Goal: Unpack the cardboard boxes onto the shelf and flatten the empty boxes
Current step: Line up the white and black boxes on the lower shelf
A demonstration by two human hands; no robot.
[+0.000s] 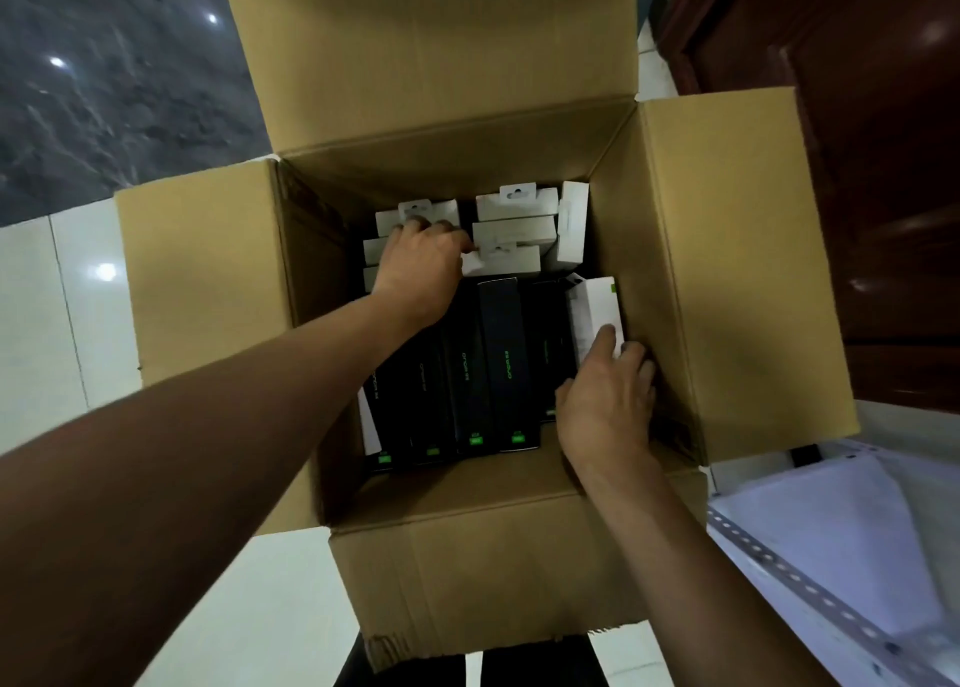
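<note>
While our left hand [418, 270] grips small white packs [415, 216] at eleven o'clock in the cardboard box [727, 270], our right hand [605, 400] pinches a white carton [592, 307] at three.

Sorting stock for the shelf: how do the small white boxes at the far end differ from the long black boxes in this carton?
The small white boxes are short and plain, with hang tabs on top; the long black boxes are narrow, with green lettering and green end labels. The white ones fill the far end, under the left hand; the black ones stand in a row nearer the person. Both sit packed in the open cardboard carton.
</note>
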